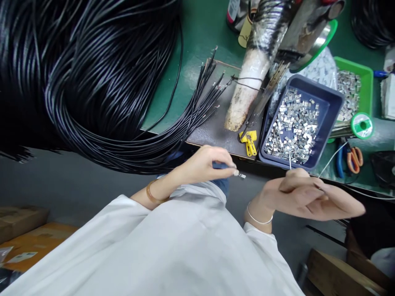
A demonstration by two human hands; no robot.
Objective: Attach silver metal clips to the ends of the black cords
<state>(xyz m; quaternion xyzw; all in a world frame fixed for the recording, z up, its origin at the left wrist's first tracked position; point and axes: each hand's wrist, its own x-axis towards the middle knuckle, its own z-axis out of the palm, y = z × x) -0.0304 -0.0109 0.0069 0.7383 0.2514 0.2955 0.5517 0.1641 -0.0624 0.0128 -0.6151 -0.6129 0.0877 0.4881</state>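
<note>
Fingers of the left hand (212, 166) pinch a small metal piece (242, 176) (tips only) off the counter (197, 37), those of the right hand (304, 195) close round a thin white wire (290, 162) near the blue tray (331, 102), and a slack pinch could drop the piece.

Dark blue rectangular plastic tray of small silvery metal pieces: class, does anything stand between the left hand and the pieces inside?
Only the near rim of the dark blue rectangular plastic tray stands between the left hand and the small silvery metal pieces; nothing else visible blocks the way.
</note>
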